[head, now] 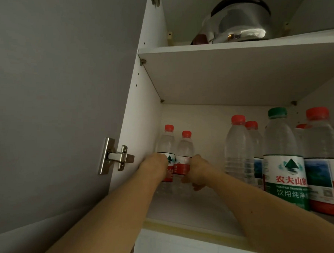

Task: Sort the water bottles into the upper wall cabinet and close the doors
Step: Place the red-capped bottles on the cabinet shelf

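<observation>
Red-capped and clear, two small water bottles stood side by side at the back left of the cabinet's lower shelf, each with a hand on it. The left hand (156,165) was curled round the label of the left small bottle (167,143), which stood close to the cabinet's white side wall (141,125). The right hand (198,170) was wrapped round the right small bottle (184,152) from its right side, fingers bent below the label. Both bottles were upright, almost touching each other.

To the right of the right hand, nearer the shelf's front, stood the taller bottles: two red-capped ones, one behind the other (238,148), then a large green-capped bottle (283,160) with a green and white label, and beside it a large red-capped bottle (322,161) at the frame's edge, with another red cap showing behind.

Left of the left hand, a steel hinge (115,156) joined the side wall to the open grey door (58,102). Above both hands, on the upper shelf (223,50), sat a shiny metal kettle (241,22).
</observation>
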